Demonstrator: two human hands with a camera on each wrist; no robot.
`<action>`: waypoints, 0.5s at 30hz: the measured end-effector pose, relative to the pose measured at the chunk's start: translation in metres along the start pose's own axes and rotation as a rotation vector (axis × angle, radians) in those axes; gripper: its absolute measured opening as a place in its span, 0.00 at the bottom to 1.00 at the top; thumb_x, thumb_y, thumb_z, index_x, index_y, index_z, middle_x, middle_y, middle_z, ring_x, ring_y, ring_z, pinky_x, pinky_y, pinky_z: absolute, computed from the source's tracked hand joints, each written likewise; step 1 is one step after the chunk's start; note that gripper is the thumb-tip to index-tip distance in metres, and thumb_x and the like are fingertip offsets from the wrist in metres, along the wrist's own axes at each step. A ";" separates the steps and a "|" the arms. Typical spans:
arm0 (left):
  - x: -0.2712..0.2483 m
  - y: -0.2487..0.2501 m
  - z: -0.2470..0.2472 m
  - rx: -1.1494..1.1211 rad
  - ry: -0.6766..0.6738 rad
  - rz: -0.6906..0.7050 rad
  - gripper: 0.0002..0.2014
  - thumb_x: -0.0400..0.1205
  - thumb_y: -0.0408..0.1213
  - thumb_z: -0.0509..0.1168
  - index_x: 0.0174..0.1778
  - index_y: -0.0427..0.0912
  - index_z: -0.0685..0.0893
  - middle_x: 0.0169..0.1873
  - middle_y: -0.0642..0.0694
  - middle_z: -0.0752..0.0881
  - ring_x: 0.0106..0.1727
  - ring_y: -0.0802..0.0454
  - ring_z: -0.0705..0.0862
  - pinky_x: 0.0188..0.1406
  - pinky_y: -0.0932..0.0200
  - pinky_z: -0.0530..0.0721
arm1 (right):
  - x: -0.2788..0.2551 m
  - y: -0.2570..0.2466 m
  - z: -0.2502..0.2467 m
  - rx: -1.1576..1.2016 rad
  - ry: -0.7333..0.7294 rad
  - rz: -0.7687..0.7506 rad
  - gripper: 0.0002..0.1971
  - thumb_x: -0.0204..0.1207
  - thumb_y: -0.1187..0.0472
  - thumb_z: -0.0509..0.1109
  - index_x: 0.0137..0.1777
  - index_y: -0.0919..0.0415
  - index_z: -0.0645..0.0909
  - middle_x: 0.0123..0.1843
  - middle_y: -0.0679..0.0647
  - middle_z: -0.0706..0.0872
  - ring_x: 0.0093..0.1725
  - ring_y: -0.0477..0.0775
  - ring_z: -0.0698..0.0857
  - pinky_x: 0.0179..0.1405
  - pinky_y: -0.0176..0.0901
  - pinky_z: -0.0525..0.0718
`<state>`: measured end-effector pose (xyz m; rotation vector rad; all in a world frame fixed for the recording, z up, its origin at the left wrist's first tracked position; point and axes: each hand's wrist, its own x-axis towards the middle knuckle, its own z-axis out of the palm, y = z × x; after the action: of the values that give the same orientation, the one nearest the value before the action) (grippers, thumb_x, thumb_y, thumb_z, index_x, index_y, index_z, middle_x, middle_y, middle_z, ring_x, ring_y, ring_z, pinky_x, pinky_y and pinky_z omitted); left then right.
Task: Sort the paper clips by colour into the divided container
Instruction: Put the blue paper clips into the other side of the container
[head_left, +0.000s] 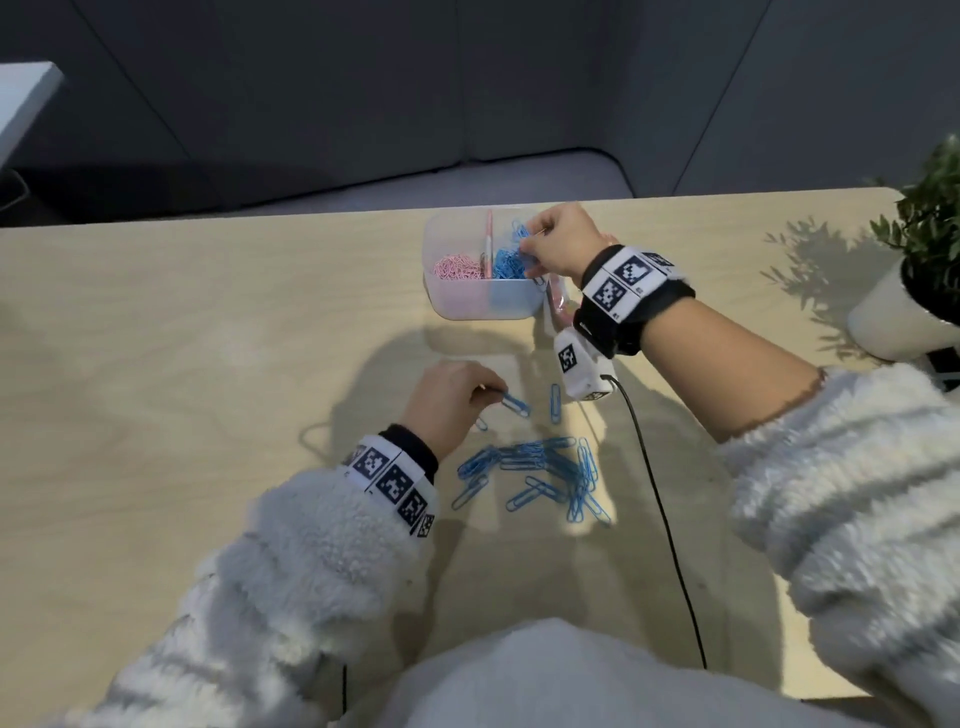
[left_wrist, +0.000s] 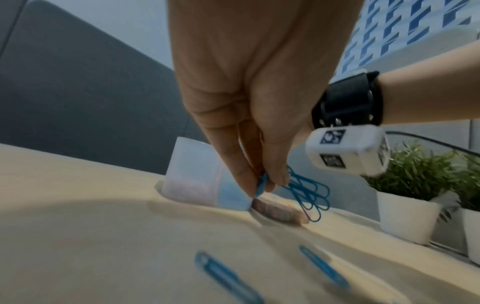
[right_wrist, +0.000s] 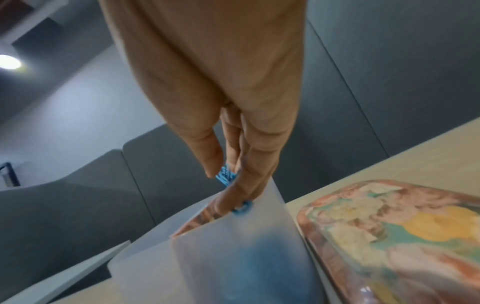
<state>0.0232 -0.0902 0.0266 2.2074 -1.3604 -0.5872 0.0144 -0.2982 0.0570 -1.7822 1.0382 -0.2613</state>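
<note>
My right hand (head_left: 563, 239) pinches blue clips (head_left: 521, 236) over the box (head_left: 457, 306); left hand (head_left: 447, 400) pinches a clip (head_left: 515, 404), possibly several.

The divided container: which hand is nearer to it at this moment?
Right. The right hand is at the divided container, holding blue clips over its blue side. The left hand is down on the table, well short of it, pinching a single blue clip.

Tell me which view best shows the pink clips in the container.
The head view: it looks down into the container, where the pink clips fill the left compartment beside the blue ones. The left wrist view gives only a faint pink tint through the frosted wall. The right wrist view shows no pink clips.
</note>
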 end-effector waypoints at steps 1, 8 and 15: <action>0.007 0.003 -0.007 -0.022 0.020 -0.008 0.08 0.79 0.32 0.66 0.49 0.38 0.89 0.49 0.41 0.90 0.50 0.44 0.86 0.52 0.56 0.79 | 0.002 -0.001 0.003 -0.031 0.004 0.004 0.07 0.76 0.73 0.64 0.39 0.65 0.79 0.43 0.62 0.81 0.39 0.61 0.87 0.47 0.58 0.89; 0.077 0.021 -0.047 -0.129 0.278 -0.069 0.08 0.76 0.32 0.68 0.48 0.37 0.89 0.47 0.40 0.90 0.45 0.47 0.86 0.45 0.65 0.74 | -0.007 -0.001 -0.007 0.108 0.039 -0.057 0.15 0.76 0.75 0.53 0.54 0.72 0.82 0.48 0.60 0.80 0.46 0.55 0.81 0.51 0.50 0.88; 0.137 0.025 -0.038 -0.015 0.236 -0.182 0.09 0.79 0.31 0.63 0.51 0.37 0.87 0.53 0.40 0.88 0.56 0.42 0.84 0.55 0.59 0.78 | -0.052 0.036 -0.039 0.336 0.172 -0.141 0.15 0.77 0.76 0.57 0.40 0.60 0.81 0.40 0.58 0.85 0.34 0.48 0.84 0.36 0.32 0.86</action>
<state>0.0851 -0.2175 0.0570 2.3193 -1.0406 -0.3826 -0.0590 -0.2889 0.0593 -1.5462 0.9262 -0.6481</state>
